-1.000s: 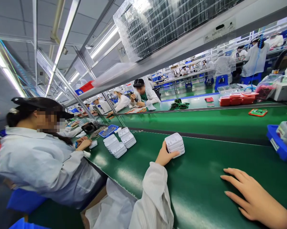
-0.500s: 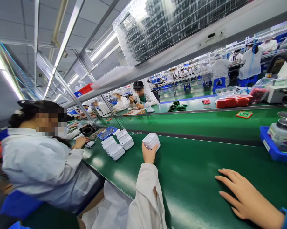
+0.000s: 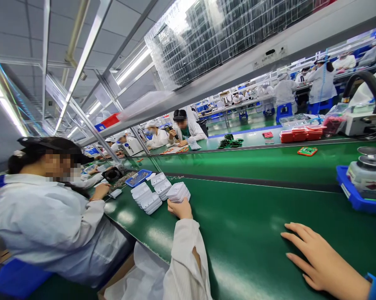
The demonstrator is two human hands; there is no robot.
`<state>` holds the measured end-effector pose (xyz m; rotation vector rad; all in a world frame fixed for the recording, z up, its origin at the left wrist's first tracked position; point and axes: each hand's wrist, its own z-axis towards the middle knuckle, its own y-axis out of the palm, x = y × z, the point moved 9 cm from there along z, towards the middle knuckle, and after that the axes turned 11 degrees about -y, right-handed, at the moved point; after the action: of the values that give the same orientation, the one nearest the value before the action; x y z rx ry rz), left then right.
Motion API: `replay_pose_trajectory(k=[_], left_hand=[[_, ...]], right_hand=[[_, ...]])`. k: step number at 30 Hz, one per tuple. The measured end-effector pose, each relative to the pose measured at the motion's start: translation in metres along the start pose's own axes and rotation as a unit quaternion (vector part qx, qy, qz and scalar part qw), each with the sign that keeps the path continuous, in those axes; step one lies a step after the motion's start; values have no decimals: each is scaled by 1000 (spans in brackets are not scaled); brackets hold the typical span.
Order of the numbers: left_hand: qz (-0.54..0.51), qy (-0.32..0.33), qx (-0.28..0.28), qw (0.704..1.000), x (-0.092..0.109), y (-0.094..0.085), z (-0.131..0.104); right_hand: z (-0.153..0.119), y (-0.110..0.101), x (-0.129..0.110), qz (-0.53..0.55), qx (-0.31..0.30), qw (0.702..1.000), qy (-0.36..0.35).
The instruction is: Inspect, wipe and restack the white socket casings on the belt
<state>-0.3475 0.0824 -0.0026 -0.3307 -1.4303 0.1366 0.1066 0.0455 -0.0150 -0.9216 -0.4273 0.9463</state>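
Out over the green bench, my left hand [image 3: 182, 209] grips a short stack of white plastic cases [image 3: 179, 192], its fingers wrapped round the near side. Just left of that stack stand two more piles: one of white cases [image 3: 146, 197] and one a little behind it [image 3: 161, 186], close beside the held stack. Over the green work surface [image 3: 237, 233] at the right, my right hand [image 3: 315, 254] is spread with its fingers apart and nothing in them.
A co-worker [image 3: 50, 221] in white sits at the left. Behind the piles lies a blue tray [image 3: 138, 178] of small parts. Red cases [image 3: 302, 133] and a green board [image 3: 307, 151] lie across the bench; a blue tray [image 3: 356, 202] holds a dispenser bottle at the right.
My left hand has moved left with the stack of white cases, up beside the other piles. My right hand stays spread in nearly the same place. The view has shifted slightly.
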Motion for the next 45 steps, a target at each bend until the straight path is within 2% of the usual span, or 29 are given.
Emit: replay_pose_trajectory(k=[7,14,21,27,30,33,35,37,39,42,45], left_hand=[[-11,0,30,999,2,-6,-1],[-40,-35,50,997,-4,-16,1],[-92,-78,-10,993,-14,0,6],[-103,-74,-59,990,-10,14,3],[-84,-46,-104,990,-1,24,-6],[-46,13,-202,978,12,43,-29],[-7,67,-299,952,21,60,-54],[37,123,-393,910,26,75,-83],[73,171,-455,871,29,84,-107],[102,217,-484,841,31,91,-119],[113,233,-469,844,33,96,-109]], right_hand=[[-1,2,2,-4,-5,1000,-6],[-1,2,0,-12,-7,1000,-15],[0,0,0,-15,3,1000,-21],[0,-3,-4,-32,9,999,-39],[0,-3,-5,-30,13,999,-36],[1,-2,-4,-20,1,1000,-23],[2,-1,-4,-10,-14,1000,-8],[4,-1,-4,1,-35,999,13],[7,-2,-4,11,-61,997,37],[12,-3,-6,32,-106,991,70],[16,-4,-6,54,-133,985,98]])
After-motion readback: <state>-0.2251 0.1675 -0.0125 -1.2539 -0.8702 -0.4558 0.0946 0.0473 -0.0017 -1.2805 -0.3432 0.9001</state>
